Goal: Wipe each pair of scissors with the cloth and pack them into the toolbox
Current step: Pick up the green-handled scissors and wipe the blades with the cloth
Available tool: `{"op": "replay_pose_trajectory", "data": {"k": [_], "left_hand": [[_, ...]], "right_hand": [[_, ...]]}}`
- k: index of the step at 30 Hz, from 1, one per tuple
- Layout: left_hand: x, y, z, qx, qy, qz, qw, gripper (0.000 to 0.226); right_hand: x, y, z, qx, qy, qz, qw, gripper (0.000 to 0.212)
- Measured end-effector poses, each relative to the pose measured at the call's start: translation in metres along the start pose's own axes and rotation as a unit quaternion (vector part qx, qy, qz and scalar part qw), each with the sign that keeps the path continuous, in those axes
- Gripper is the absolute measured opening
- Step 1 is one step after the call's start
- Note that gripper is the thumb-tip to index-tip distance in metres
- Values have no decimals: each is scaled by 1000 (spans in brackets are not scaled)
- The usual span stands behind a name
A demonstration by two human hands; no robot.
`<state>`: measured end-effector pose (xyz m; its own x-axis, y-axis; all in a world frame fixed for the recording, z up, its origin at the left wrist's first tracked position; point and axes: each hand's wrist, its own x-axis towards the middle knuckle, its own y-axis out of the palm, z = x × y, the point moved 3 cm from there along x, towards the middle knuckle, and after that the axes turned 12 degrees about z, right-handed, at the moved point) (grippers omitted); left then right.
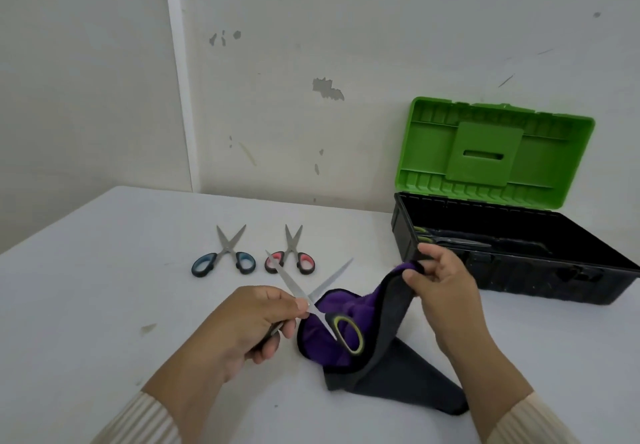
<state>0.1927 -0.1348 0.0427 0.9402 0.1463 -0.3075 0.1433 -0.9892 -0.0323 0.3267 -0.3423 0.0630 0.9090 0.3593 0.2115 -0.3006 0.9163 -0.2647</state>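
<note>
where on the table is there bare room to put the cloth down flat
Bare table lies left of the left hand, below the blue-handled scissors. Another bare patch lies right of the right hand, in front of the toolbox. It is crowded in the middle, around the red-handled scissors and the cloth.

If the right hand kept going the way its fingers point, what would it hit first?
The right hand points up-left while pinching the cloth; beyond lies bare table, then probably the red scissors. Height is unclear.
</note>
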Motion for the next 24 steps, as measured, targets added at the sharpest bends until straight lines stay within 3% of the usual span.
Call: {"op": "replay_pose_trajectory", "data": {"k": [3,5,8,10,12,14,16,20,24], "left_hand": [[2,6,2,17,-6,-9,1000,29],[3,13,3,19,-3,-14,1000,30],[2,22,3,21,16,-12,1000,21],[1,25,2,26,31,-12,999,22],[1,26,2,30,41,-12,999,24],[2,28,3,24,43,-10,999,25],[3,29,3,14,44,-10,999,26],[2,29,2,17,52,-8,998,29],[1,29,0,14,52,-8,999,25]], "right_hand": [[-12,14,20,24,-67,35,997,34],[-28,39,31,-84,-133,89,984,28],[-41,71,29,-281,-241,121,921,15],[-33,73,25,-314,-238,119,911,13],[-27,68,22,-296,-204,93,928,14],[-30,69,19,-270,-180,124,938,16],[-34,72,20,-256,-175,148,939,15],[-25,64,19,-257,-161,89,949,16],[-32,70,20,-247,-168,117,947,16]]}}
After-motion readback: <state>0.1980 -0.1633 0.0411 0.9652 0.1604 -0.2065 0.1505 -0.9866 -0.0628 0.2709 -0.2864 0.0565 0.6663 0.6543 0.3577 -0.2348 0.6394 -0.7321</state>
